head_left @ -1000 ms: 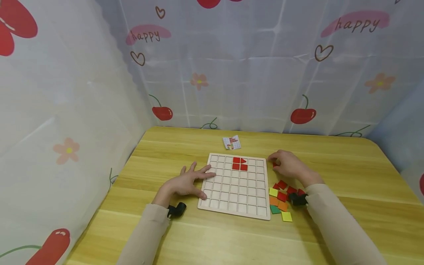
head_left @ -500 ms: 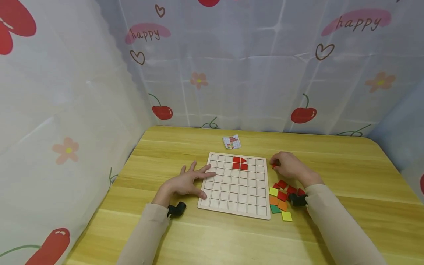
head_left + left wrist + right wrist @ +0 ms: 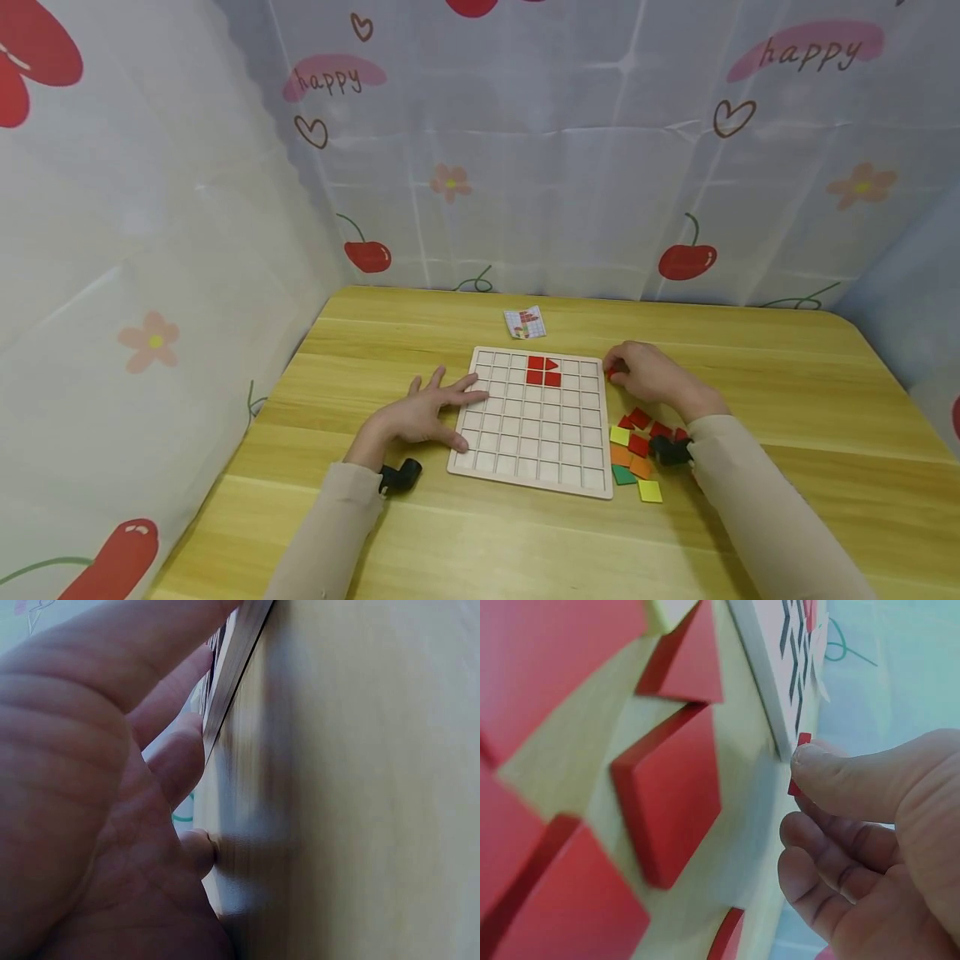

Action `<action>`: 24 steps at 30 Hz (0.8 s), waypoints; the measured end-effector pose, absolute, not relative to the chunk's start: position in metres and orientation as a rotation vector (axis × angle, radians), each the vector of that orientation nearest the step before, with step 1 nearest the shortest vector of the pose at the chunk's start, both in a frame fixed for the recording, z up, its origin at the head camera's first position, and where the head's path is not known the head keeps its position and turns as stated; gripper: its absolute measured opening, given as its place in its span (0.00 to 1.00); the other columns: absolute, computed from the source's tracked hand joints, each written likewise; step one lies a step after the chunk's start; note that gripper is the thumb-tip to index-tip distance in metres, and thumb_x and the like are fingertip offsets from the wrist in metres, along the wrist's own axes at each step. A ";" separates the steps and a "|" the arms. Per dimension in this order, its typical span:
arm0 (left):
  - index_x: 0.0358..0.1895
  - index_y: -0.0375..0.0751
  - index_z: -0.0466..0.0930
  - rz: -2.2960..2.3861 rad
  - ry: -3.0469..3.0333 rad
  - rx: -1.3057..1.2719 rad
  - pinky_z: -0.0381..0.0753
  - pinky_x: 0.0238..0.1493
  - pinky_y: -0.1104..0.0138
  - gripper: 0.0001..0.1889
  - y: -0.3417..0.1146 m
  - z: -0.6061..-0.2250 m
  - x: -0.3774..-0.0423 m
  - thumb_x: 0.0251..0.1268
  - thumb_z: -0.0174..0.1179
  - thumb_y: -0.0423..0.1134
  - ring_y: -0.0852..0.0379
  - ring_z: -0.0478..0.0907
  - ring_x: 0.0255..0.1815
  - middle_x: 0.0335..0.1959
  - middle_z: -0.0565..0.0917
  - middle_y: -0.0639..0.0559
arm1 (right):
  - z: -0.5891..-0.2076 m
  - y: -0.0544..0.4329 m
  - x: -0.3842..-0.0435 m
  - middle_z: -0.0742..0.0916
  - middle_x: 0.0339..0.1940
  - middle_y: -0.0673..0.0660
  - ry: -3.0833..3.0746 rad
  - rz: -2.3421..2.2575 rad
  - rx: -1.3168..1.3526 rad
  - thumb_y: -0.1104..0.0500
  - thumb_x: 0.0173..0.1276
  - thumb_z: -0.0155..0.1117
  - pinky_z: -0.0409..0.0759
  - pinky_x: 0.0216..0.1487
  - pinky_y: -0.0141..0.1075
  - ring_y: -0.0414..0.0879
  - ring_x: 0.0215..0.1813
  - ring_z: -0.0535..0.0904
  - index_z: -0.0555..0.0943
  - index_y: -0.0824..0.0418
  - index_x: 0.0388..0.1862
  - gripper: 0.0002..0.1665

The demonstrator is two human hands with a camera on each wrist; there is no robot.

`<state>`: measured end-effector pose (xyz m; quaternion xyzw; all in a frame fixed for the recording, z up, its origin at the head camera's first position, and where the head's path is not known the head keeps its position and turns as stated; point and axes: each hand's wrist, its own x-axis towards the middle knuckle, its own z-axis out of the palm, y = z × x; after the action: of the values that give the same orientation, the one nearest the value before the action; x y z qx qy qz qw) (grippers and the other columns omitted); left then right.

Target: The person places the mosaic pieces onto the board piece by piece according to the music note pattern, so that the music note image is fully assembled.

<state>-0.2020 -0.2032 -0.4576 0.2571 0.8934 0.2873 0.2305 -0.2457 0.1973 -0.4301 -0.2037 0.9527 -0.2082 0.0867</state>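
Note:
My right hand (image 3: 651, 377) is at the board's upper right corner, pinching a small red tile (image 3: 804, 739) between thumb and fingertip; most of its face is hidden. The pale wooden grid board (image 3: 532, 489) lies flat on the table. In its upper rows sit three red square tiles (image 3: 535, 377) and a red triangle tile (image 3: 551, 364). Spread fingers of my left hand (image 3: 420, 412) rest on the board's left edge, with the thumb lower down. The left wrist view shows that palm close to the board's side (image 3: 238, 664).
Loose red tiles (image 3: 679, 787), yellow tiles (image 3: 650, 491), orange tiles (image 3: 620, 455) and a green tile (image 3: 623, 475) lie right of the board, under my right wrist. A printed picture card (image 3: 525, 322) lies behind the board. Patterned curtains stand behind and beside the table (image 3: 495, 542).
My right hand, holding the red tile, has moved slightly left to the board's right edge. My left hand and the tiles on the board stay put.

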 end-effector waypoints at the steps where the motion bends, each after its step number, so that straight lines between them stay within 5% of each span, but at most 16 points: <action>1: 0.78 0.72 0.64 0.792 2.456 0.707 0.18 0.79 0.37 0.44 -0.203 -0.457 -0.202 0.57 0.73 0.58 0.39 0.23 0.86 0.86 0.46 0.66 | -0.429 0.196 -0.246 0.87 0.44 0.59 2.835 -0.621 -0.606 0.68 0.72 0.65 0.81 0.59 0.54 0.52 0.46 0.80 0.85 0.64 0.47 0.08; 24: 0.77 0.71 0.65 0.796 2.459 0.701 0.18 0.78 0.36 0.43 -0.202 -0.456 -0.202 0.56 0.74 0.57 0.38 0.23 0.86 0.86 0.48 0.65 | -0.435 0.155 -0.252 0.86 0.45 0.55 2.732 -0.715 -0.625 0.65 0.72 0.66 0.82 0.55 0.46 0.50 0.47 0.78 0.85 0.60 0.49 0.09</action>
<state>-0.2016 -0.2022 -0.4558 0.2549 0.8937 0.2892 0.2296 -0.2523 0.1553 -0.4348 -0.2146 0.9372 -0.2454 0.1244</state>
